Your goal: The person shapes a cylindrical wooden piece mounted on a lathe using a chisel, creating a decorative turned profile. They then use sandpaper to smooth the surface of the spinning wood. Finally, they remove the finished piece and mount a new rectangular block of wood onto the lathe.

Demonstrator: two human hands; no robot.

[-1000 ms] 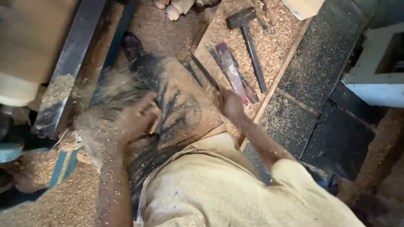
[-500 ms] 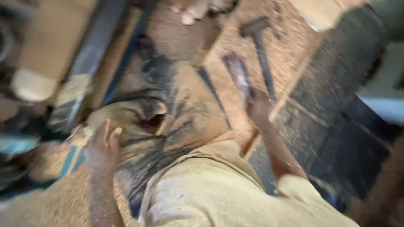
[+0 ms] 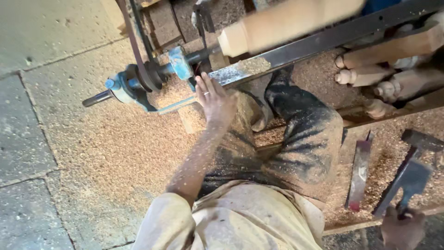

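My left hand (image 3: 214, 99) reaches forward with its fingers spread, a ring on one finger, just beside the blue bracket (image 3: 179, 62) of a floor lathe; it holds nothing. A pale round wooden workpiece (image 3: 286, 21) is mounted above a dark metal rail (image 3: 319, 39). My right hand (image 3: 401, 229), at the bottom right corner, is closed around the handle of a dark hatchet-like tool (image 3: 410, 178). My knee in dusty dark trousers (image 3: 305, 134) lies between the two hands.
A flat chisel (image 3: 359, 173) lies in sawdust at the right, with another hammer-like head (image 3: 423, 140) beyond it. Several turned wooden pieces (image 3: 384, 69) are stacked behind the rail. A drive belt (image 3: 137, 46) runs over the blue spindle (image 3: 120, 85). Sawdust covers the stone floor (image 3: 60, 139).
The view has swung round to the lathe. My left hand has gone from my knee to the blue bracket. My right hand has left the chisels and closed on the hatchet-like tool's handle.
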